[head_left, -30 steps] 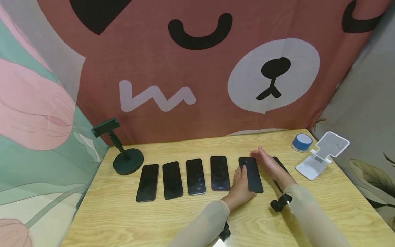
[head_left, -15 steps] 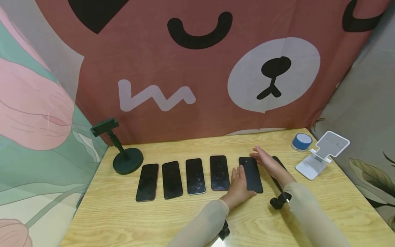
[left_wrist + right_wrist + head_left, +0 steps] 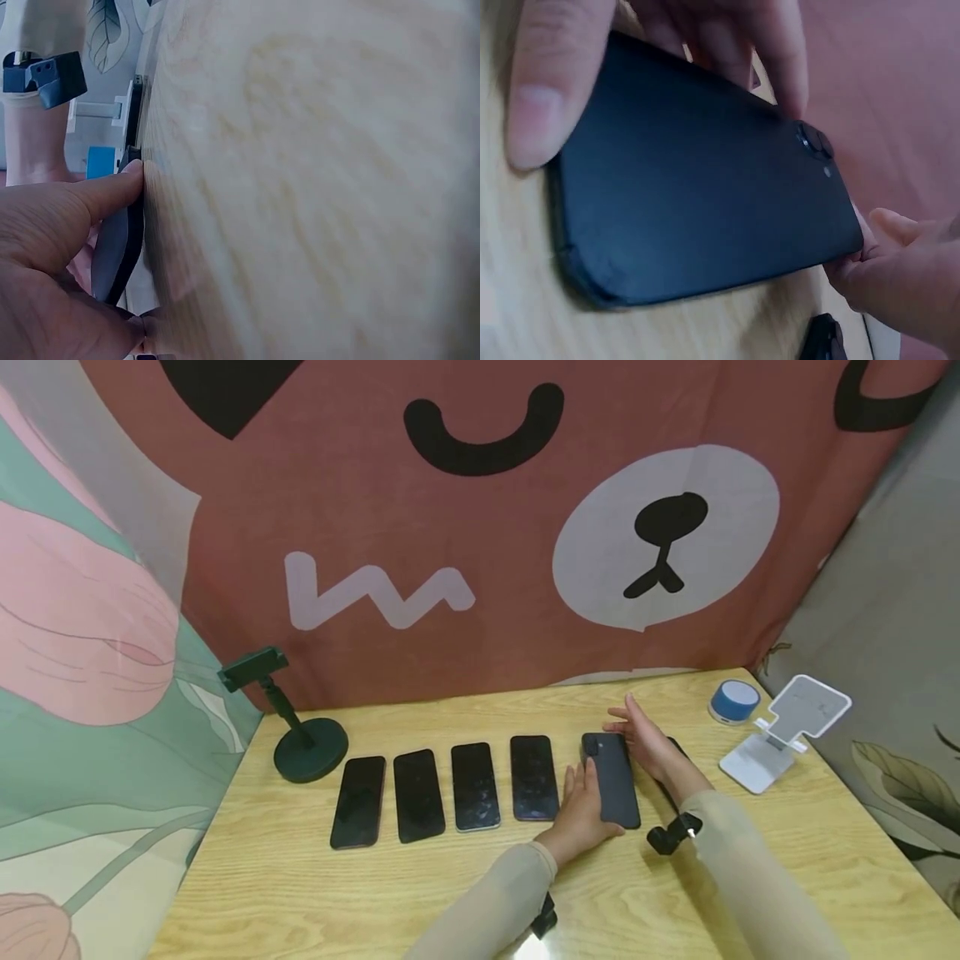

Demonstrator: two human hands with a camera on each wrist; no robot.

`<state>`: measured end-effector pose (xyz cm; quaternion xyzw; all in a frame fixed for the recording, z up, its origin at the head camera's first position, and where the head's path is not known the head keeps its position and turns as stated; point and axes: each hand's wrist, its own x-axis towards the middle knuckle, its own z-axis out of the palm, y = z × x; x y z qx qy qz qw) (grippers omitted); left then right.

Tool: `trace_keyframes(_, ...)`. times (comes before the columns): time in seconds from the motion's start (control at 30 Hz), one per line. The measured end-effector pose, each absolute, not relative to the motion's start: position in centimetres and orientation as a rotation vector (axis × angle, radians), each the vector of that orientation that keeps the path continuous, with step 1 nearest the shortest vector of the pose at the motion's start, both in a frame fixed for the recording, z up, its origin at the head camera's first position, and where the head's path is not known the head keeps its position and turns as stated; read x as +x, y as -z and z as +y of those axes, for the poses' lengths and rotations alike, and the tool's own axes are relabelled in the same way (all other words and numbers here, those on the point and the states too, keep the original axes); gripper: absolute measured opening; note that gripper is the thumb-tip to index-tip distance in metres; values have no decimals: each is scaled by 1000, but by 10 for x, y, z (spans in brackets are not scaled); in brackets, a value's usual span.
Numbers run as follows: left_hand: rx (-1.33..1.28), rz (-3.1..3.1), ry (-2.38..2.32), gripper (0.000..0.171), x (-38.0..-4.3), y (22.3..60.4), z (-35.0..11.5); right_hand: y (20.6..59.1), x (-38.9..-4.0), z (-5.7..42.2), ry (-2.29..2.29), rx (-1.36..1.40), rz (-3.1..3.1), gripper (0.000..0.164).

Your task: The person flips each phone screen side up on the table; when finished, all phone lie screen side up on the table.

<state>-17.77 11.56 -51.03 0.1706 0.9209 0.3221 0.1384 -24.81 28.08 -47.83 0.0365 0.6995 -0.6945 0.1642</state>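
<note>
A dark smartphone (image 3: pixel 618 785) lies back up on the wooden table, its camera end raised a little off the surface. My left hand (image 3: pixel 581 822) grips its near part, thumb on the near end and fingers along the left edge. At the far right corner, my right hand (image 3: pixel 651 743) pinches the phone. In the right wrist view, the phone back (image 3: pixel 690 180) fills the middle, between the left thumb (image 3: pixel 544 127) and the right hand (image 3: pixel 907 262). The left wrist view shows the phone edge-on (image 3: pixel 118 251); most right-hand fingers are hidden there.
Several black phones, such as the nearest one (image 3: pixel 535 781), lie in a row leftward. Another dark phone (image 3: pixel 675 746) is partly hidden under the right forearm. A green stand (image 3: pixel 311 752) is at left; a blue speaker (image 3: pixel 734 702) and white stand (image 3: pixel 757 764) are at right.
The phone's far end has risen slightly off the table. The right hand has tilted up at that corner, while the left hand has barely moved.
</note>
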Motion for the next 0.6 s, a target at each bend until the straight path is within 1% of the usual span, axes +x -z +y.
trace_keyframes(0.17,517,2694,-948,110,-179,510,114,481,-239,280,2031,97,1813,91)
trace_keyframes(0.4,533,2700,-962,111,-178,509,112,487,-228,288,2169,83,1604,89)
trace_keyframes(0.47,536,2697,-970,111,-178,509,112,487,-227,290,2199,79,1552,86)
trace_keyframes(0.6,532,2683,-997,112,-178,509,113,487,-224,292,2243,101,1500,72)
